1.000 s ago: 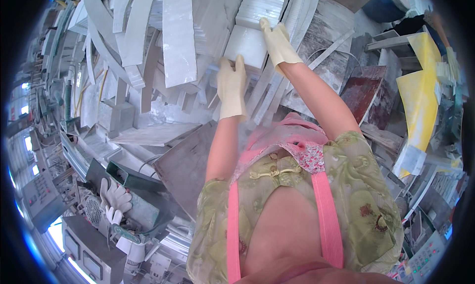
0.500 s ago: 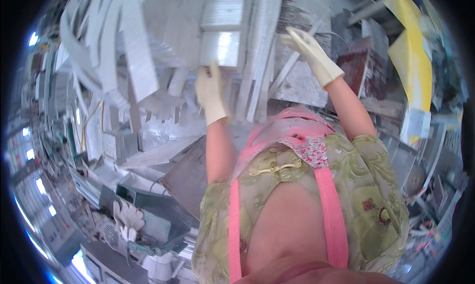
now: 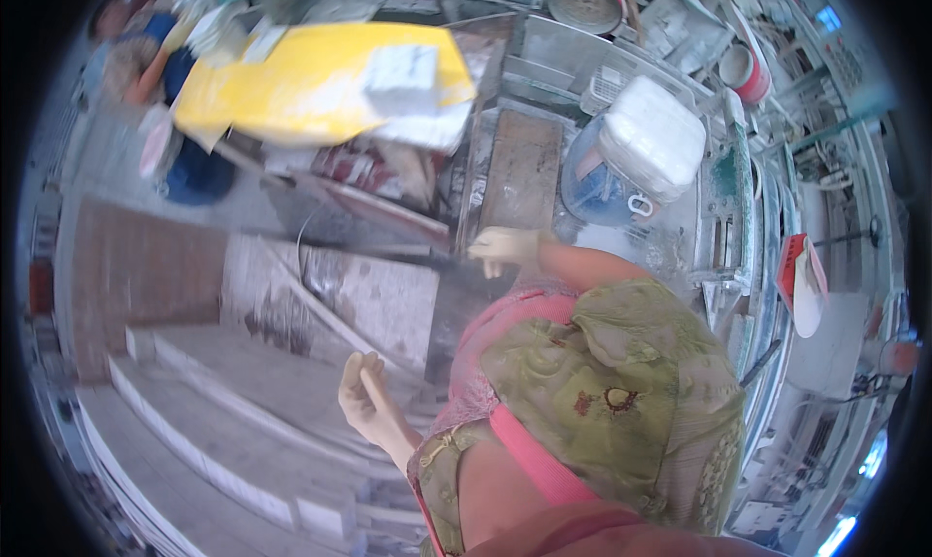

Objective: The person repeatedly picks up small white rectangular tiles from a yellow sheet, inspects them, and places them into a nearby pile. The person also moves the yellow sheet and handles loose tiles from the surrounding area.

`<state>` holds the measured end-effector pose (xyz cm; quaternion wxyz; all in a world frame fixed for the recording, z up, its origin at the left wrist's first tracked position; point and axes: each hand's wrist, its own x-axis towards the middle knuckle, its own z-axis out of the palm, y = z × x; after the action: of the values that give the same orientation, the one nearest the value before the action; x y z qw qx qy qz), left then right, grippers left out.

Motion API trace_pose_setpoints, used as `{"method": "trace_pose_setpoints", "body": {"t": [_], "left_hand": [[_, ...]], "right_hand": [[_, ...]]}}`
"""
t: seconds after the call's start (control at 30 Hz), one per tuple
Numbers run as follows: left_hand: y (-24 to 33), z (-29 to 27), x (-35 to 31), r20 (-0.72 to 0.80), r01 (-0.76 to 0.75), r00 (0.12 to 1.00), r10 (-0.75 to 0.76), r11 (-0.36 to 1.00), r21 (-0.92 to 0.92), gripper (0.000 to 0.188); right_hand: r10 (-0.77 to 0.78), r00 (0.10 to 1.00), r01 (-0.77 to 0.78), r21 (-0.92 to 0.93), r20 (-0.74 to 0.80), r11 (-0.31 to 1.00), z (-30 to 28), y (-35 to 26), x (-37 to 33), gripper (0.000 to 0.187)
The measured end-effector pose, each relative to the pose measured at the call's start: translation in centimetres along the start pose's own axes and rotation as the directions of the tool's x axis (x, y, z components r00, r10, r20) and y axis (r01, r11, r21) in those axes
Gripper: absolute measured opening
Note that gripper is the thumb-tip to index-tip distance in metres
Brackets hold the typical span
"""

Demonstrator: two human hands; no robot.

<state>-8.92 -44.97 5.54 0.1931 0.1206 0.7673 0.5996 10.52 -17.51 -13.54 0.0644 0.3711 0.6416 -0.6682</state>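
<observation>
Both hands are gloved in pale rubber and nothing is gripped. The left hand (image 3: 367, 402) hangs loosely curled, fingers half closed on air, above the stacked grey stone slabs (image 3: 243, 402) at lower left. The right hand (image 3: 505, 246) is extended forward with fingers released, palm down, just above the dark edge between the slab pile and a brown board (image 3: 524, 164); contact cannot be confirmed because of motion blur.

The slabs lie nearest the left hand, stepped like stairs, 1 long strip (image 3: 320, 309) laid diagonally across them. Beyond the right hand a white plastic jerrycan (image 3: 652, 139) is set on a blue drum (image 3: 587, 183). A yellow sheet (image 3: 311, 86) with a white block (image 3: 400, 76) on it sits well apart, at top.

Judgement: the hands are between grips. For a clean pick, a slab should be taken at 2 edges with both gloves, fingers fully under, weight kept close to the body. Loose strips should be cleared first, as sliding is likely.
</observation>
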Motion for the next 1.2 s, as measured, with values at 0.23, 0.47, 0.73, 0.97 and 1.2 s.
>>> {"method": "trace_pose_setpoints", "body": {"t": [0.23,0.47,0.73,0.97,1.2], "left_hand": [[5.0,28.0,1.0,0.581,-0.108,0.807,0.110,0.993,-0.039,0.031],[4.3,53.1,4.1,0.911,-0.417,0.374,0.176,0.909,-0.005,0.033],[6.0,72.7,10.9,0.756,-0.033,0.636,-0.156,0.973,0.229,0.033],[15.0,85.6,13.0,0.727,0.096,0.534,-0.431,0.886,0.454,0.034],[19.0,91.2,12.2,0.820,-0.068,0.520,-0.239,0.945,0.319,0.032]], "right_hand": [[0.082,0.784,0.188,0.361,-0.615,0.913,-27.0,6.6,-6.8,0.041],[-0.378,0.089,-0.179,-0.388,-0.922,0.904,-66.1,9.1,-7.0,0.096],[-0.535,0.023,0.153,-0.526,-0.845,0.837,-86.9,2.7,3.9,0.088],[-0.595,0.433,-0.278,-0.729,-0.676,0.626,-88.6,0.5,3.4,0.097],[-0.505,0.559,-0.311,-0.730,-0.658,0.608,-90.9,-3.6,0.5,0.091]]}}
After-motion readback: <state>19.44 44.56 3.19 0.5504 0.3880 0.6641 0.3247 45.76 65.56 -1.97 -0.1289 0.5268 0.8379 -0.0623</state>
